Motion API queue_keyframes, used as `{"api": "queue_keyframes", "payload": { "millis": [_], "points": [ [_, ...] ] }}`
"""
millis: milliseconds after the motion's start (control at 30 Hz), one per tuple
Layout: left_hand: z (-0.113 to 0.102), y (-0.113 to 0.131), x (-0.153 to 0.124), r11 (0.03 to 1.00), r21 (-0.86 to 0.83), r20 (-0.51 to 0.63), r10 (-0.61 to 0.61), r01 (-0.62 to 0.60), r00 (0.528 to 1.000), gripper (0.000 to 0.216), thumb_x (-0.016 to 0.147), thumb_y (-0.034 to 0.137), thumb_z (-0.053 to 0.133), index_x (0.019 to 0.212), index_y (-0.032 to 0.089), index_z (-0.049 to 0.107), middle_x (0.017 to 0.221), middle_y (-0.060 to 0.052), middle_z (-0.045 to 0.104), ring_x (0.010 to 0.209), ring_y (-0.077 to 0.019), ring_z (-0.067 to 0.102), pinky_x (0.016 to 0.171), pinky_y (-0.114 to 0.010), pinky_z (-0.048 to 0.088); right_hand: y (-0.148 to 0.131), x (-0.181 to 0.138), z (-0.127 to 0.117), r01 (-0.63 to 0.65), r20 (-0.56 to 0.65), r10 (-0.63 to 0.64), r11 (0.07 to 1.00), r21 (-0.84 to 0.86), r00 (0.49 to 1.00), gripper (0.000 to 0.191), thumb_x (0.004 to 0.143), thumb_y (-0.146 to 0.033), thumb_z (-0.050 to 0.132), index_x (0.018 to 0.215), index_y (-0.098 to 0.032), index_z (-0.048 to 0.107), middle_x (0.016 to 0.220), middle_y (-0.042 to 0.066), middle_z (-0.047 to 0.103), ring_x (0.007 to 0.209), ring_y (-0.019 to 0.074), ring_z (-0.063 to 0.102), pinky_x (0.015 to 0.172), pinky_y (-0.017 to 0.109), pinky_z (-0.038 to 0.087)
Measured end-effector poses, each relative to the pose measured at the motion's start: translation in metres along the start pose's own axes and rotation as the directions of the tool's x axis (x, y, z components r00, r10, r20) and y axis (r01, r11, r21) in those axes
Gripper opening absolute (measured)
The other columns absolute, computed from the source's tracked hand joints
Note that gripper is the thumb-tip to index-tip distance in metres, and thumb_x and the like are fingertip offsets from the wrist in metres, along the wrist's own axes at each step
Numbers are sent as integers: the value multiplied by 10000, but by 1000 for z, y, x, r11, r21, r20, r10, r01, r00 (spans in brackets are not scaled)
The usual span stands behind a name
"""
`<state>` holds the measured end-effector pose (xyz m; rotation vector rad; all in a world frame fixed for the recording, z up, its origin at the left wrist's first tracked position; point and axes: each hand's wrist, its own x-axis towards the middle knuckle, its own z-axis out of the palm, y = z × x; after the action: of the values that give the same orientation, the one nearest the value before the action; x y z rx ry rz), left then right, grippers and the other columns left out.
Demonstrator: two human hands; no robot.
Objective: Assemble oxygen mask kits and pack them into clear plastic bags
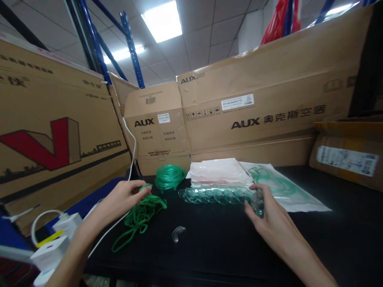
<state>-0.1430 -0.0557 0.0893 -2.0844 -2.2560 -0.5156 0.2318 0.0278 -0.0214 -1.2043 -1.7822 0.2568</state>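
Note:
My left hand (pixel 125 196) pinches a loose bundle of thin green tubing (pixel 139 217) that trails toward me over the black table (pixel 215 247). My right hand (pixel 265 209) grips the near end of a row of nested clear green-tinted plastic masks (pixel 215 195) lying on its side. A tighter coil of green tubing (pixel 169 176) sits just behind my left hand. A small clear plastic piece (pixel 177 232) lies alone between my forearms.
Behind the masks lie a stack of white plastic bags (pixel 220 172) and a flat bagged mask (pixel 281 187). Large cardboard boxes (pixel 263 107) wall in the back and left. White chargers and cables (pixel 56 239) sit at the left edge.

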Motion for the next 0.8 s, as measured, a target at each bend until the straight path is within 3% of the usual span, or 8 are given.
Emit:
{"api": "queue_keyframes", "payload": {
  "millis": [67,133,267,367,500,567,667,800],
  "points": [
    [11,-28,1,997,57,19,-55,54,998,431,875,570,532,783,212,753,789,-62,726,779,-284,691,718,-322,488,-1,0,0,-14,27,14,1000,-9,1000,307,885,-371,497,1148,-222,441,767,30,620,546,223,598,569,335,494],
    [17,-48,-3,989,96,3,-113,112,994,455,818,597,609,910,190,791,1035,-132,742,929,-357,705,799,-384,500,-2,-1,0,8,46,-8,1000,-8,999,307,889,-363,498,1157,-219,452,840,63,646,631,241,646,629,350,522],
    [12,-48,-16,953,197,-168,-200,232,965,693,858,748,534,1223,197,744,1302,-177,632,952,-387,697,776,-427,495,-6,-5,4,95,124,-101,994,53,987,359,892,-307,512,1237,-225,453,1075,116,681,920,264,714,819,367,549],
    [5,-4,-19,988,132,-216,-51,81,975,642,895,749,502,1195,234,741,1199,-118,681,839,-301,678,764,-389,488,-9,-9,6,77,234,-104,990,122,967,501,889,-296,529,1361,-202,389,1110,118,697,969,265,724,876,385,555],
    [18,88,-13,960,-136,-60,240,-246,969,479,970,643,536,1211,278,729,1004,-29,748,764,-215,659,733,-305,492,-11,-12,7,26,260,-85,975,222,962,483,827,-327,597,1271,-189,468,1135,139,724,1013,288,737,906,404,570],
    [33,125,-4,904,-205,-4,383,-376,924,394,972,544,617,1276,304,690,1035,-2,757,742,-191,666,745,-292,501,-13,-10,7,47,220,-107,963,264,970,438,818,-319,620,1230,-198,531,1147,131,743,1023,290,744,920,401,575],
    [57,158,20,771,-305,13,591,-560,807,452,953,380,707,1384,295,600,1185,-6,743,845,-183,695,850,-292,513,-17,-3,3,135,110,-180,934,331,977,420,840,-301,645,1248,-210,613,1254,121,741,1135,291,719,1007,410,546],
    [74,173,60,663,-404,-119,645,-631,755,326,907,230,760,1212,239,646,1046,18,750,820,-147,694,770,-226,524,-27,18,-15,157,88,-194,935,318,977,540,841,-229,615,1379,-194,626,1405,114,682,1282,294,645,1112,436,473]
  ]
}}
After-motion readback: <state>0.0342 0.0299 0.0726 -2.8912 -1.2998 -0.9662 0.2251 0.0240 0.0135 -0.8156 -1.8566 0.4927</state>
